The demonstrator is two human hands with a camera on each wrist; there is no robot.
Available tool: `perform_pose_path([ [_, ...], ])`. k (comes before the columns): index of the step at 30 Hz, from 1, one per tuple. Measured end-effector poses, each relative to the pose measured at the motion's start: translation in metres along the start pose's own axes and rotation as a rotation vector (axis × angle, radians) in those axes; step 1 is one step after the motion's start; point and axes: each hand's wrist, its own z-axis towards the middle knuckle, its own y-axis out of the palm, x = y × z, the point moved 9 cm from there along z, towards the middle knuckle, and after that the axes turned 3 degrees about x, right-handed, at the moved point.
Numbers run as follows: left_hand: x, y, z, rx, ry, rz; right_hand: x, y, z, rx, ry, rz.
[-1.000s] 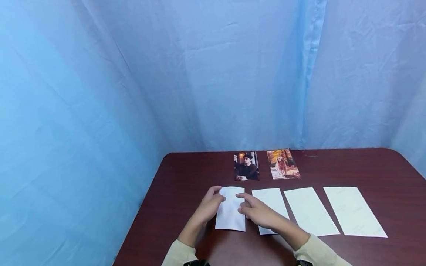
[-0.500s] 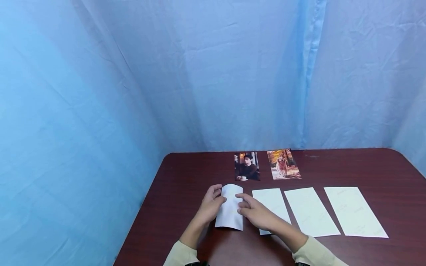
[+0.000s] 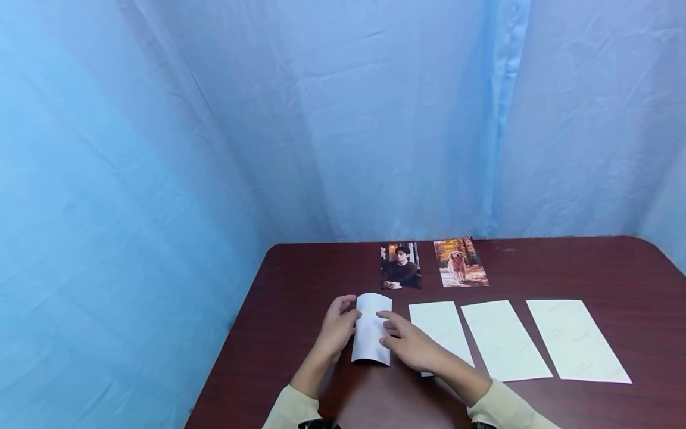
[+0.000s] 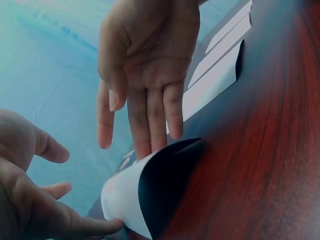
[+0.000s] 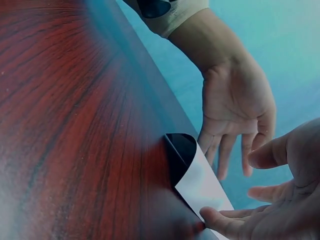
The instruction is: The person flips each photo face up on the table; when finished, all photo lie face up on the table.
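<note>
A photo-sized card (image 3: 372, 335), white side up, arches off the tabletop between my two hands in the head view. Its underside looks dark in both wrist views. My left hand (image 3: 336, 330) touches the card's left edge with fairly straight fingers. At the opposite edge is my right hand (image 3: 412, 347), its fingers extended and lightly bent. Both hands press the long edges inward, and neither curls round the card. In the left wrist view the right hand (image 4: 155, 65) reaches down to the card's far side. The picture on the underside cannot be made out.
To the right lie three more white-side-up cards (image 3: 506, 339), the nearest partly under my right forearm. Farther back are a photo of a seated person (image 3: 401, 268) and a photo of a dog (image 3: 460, 263). Blue curtains (image 3: 396, 131) hang behind the dark red table (image 3: 278, 322).
The card has gone from nearly flat to clearly arched, and its width between my hands has narrowed. The hands have come slightly closer together.
</note>
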Motion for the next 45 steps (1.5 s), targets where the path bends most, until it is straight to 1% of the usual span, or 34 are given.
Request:
perform_pose_path([
  [3,-0.004,-0.001,-0.001,0.002,-0.023,0.005,0.002,0.001,-0.001,-0.006,-0.003,0.003],
  [7,0.001,0.005,-0.002,-0.045,0.018,0.068,0.001,0.002,-0.002,-0.024,-0.019,0.006],
  [10,0.005,0.011,-0.004,-0.095,0.05,0.122,-0.001,0.002,-0.003,-0.032,-0.03,0.011],
  [12,0.004,0.013,-0.005,-0.122,0.048,0.147,-0.001,0.004,-0.003,-0.04,-0.046,0.0],
  [14,0.004,0.013,-0.005,-0.138,0.041,0.157,-0.001,0.005,-0.003,-0.037,-0.082,-0.051],
  [16,0.004,0.013,-0.006,-0.145,0.035,0.171,-0.001,0.007,-0.003,-0.025,-0.135,-0.144],
  [19,0.004,0.01,-0.007,-0.147,0.024,0.19,-0.003,0.012,-0.002,0.038,-0.208,-0.305],
  [22,0.006,0.009,-0.006,-0.146,0.033,0.205,-0.004,0.017,0.0,0.114,-0.219,-0.415],
  [24,0.006,0.008,-0.005,-0.138,0.029,0.214,-0.003,0.02,0.001,0.161,-0.208,-0.454],
  [27,0.005,0.005,-0.003,-0.123,0.017,0.226,-0.004,0.022,0.002,0.208,-0.204,-0.5],
  [29,0.003,0.003,-0.001,-0.116,0.002,0.216,-0.006,0.023,0.001,0.224,-0.21,-0.515],
  [32,0.001,-0.003,0.002,-0.115,-0.008,0.206,-0.007,0.024,0.0,0.227,-0.211,-0.537],
  [34,0.0,-0.009,0.003,-0.11,-0.005,0.248,-0.009,0.023,-0.001,0.228,-0.212,-0.551],
  [36,-0.001,-0.014,0.003,-0.12,-0.005,0.309,-0.011,0.023,-0.001,0.232,-0.22,-0.563],
  [38,-0.003,-0.018,0.002,-0.147,-0.012,0.362,-0.014,0.022,-0.001,0.24,-0.23,-0.565],
  [39,-0.004,-0.019,0.001,-0.164,-0.016,0.371,-0.015,0.021,-0.001,0.245,-0.232,-0.561],
  [42,-0.008,-0.02,0.0,-0.217,-0.035,0.359,-0.016,0.02,-0.001,0.245,-0.225,-0.53],
  [43,-0.009,-0.02,-0.001,-0.227,-0.036,0.347,-0.016,0.02,-0.001,0.242,-0.22,-0.515],
  [45,-0.01,-0.02,0.0,-0.226,-0.022,0.337,-0.016,0.021,-0.001,0.235,-0.218,-0.495],
])
